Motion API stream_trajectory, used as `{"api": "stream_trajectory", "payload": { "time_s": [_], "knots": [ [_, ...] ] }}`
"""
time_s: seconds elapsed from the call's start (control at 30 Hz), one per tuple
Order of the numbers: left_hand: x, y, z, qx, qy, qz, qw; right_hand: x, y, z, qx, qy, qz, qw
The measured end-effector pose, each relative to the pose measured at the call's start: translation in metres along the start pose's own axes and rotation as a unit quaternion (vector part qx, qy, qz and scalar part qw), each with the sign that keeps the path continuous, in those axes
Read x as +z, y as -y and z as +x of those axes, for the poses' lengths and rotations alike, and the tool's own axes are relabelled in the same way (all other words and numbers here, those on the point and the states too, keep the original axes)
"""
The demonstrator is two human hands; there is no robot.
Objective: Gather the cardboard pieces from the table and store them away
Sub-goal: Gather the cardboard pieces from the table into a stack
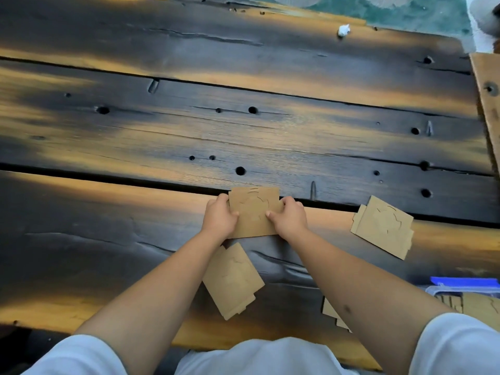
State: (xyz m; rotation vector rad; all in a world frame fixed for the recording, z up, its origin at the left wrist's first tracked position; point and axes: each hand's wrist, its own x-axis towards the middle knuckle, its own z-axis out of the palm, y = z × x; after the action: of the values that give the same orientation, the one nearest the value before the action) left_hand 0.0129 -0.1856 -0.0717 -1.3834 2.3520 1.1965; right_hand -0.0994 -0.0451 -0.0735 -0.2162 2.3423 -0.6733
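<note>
A brown cardboard piece [254, 212] with cut lines lies at the middle of the dark wooden table [189, 125]. My left hand [219, 216] grips its left edge and my right hand [289, 217] grips its right edge, thumbs on top. A second cardboard piece [232, 280] lies just below, between my forearms. A third cardboard piece [382, 227] lies to the right. A fourth cardboard piece [331, 312] shows partly under my right forearm.
A clear plastic box with a blue lid [465, 286] stands at the right edge, with more cardboard [481, 307] at it. A white crumpled scrap [343, 30] lies far back. A wooden plank [487, 104] borders the right side.
</note>
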Motion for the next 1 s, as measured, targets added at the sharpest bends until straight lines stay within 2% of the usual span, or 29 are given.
{"api": "stream_trajectory", "payload": {
  "time_s": [0.13, 0.3, 0.57, 0.8, 1.0],
  "knots": [
    [0.016, -0.031, -0.013, 0.045, -0.005, -0.001, 0.999, -0.03, -0.027, -0.009, -0.008, -0.023, 0.074, 0.997],
    [0.045, -0.069, -0.029, 0.087, 0.05, -0.013, 0.995, -0.069, -0.068, -0.018, 0.01, -0.052, 0.123, 0.991],
    [0.118, -0.146, -0.062, 0.179, 0.131, 0.062, 0.973, -0.136, -0.15, -0.035, 0.089, -0.125, 0.193, 0.969],
    [0.163, -0.194, -0.066, 0.231, 0.156, 0.097, 0.955, -0.174, -0.19, -0.017, 0.172, -0.143, 0.175, 0.959],
    [0.195, -0.222, -0.051, 0.203, 0.183, 0.118, 0.955, -0.185, -0.208, 0.006, 0.26, -0.163, 0.189, 0.933]
  ]
}}
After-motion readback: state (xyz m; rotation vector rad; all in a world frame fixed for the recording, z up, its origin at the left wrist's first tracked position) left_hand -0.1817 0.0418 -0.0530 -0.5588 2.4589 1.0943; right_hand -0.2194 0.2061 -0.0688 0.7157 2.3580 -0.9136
